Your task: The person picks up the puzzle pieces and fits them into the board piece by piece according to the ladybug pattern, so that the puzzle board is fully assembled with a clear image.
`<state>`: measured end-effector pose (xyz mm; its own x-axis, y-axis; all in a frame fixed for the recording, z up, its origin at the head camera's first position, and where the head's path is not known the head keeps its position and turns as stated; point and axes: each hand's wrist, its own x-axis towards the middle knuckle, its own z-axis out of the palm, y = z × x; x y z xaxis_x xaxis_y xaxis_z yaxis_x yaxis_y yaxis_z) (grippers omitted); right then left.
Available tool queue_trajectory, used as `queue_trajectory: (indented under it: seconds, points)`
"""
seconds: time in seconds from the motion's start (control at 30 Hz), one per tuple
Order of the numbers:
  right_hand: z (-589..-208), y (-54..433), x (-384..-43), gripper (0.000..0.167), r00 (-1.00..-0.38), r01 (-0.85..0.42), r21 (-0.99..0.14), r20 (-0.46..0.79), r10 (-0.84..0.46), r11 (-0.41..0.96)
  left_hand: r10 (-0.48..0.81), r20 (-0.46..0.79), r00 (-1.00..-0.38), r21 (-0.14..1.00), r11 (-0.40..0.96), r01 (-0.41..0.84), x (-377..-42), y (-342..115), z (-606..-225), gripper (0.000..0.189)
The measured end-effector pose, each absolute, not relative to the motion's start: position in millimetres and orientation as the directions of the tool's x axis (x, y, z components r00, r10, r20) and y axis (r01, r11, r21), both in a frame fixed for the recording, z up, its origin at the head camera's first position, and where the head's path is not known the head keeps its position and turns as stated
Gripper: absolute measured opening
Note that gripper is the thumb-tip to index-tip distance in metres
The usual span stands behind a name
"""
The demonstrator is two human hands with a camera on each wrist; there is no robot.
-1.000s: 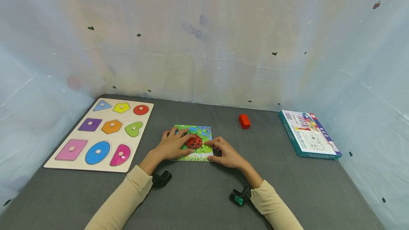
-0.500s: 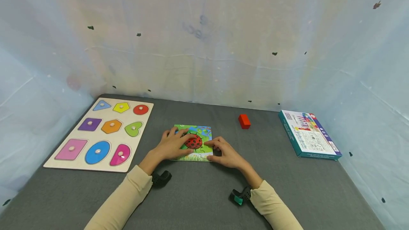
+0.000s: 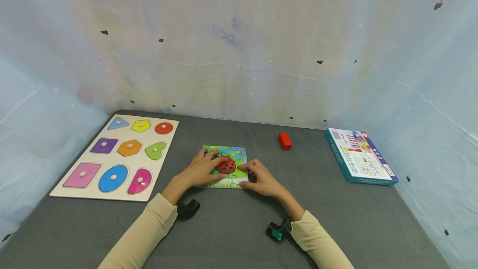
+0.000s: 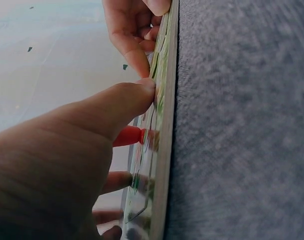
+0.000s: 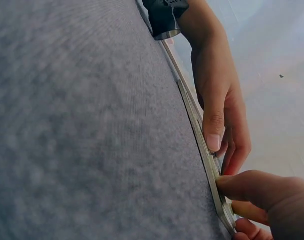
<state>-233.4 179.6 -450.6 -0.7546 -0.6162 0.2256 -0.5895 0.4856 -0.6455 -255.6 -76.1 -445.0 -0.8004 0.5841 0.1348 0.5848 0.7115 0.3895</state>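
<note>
A small ladybug picture puzzle board (image 3: 233, 182) lies flat on the grey cloth in the head view, showing a red spotted ladybug on green grass. My left hand (image 3: 198, 170) rests over its left part with fingers spread on the picture. In the left wrist view the thumb of that left hand (image 4: 76, 135) touches the board's near edge. From the right, my right hand (image 3: 264, 179) reaches in, its index fingertip beside the ladybug and its thumb at the lower right corner. The right wrist view shows the right thumb (image 5: 247, 186) pressed on the puzzle board (image 5: 206, 157).
On the left lies a wooden shape board (image 3: 139, 165) with several coloured knobbed pieces. A red block (image 3: 285, 141) stands behind the right hand. Further right is a flat teal-edged box (image 3: 361, 157). A pale sheet (image 3: 239, 53) hangs behind the table.
</note>
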Motion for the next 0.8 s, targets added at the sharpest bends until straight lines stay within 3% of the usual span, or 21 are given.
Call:
queue_trajectory:
  seconds: [0.37, 0.8]
  points:
    - [-450.0, 179.3, -232.5, 0.047, -0.735, -0.614, -0.645, 0.259, -0.626, 0.454, 0.617, 0.139, -0.775, 0.434, 0.665, 0.608, -255.9, -75.8, -445.8, 0.055]
    - [-451.9, 179.3, -232.9, 0.049, -0.731, -0.617, -0.636, 0.244, -0.637, 0.464, 0.644, 0.135, -0.753, 0.525, 0.598, 0.605, -254.4, -74.2, -446.2, 0.041]
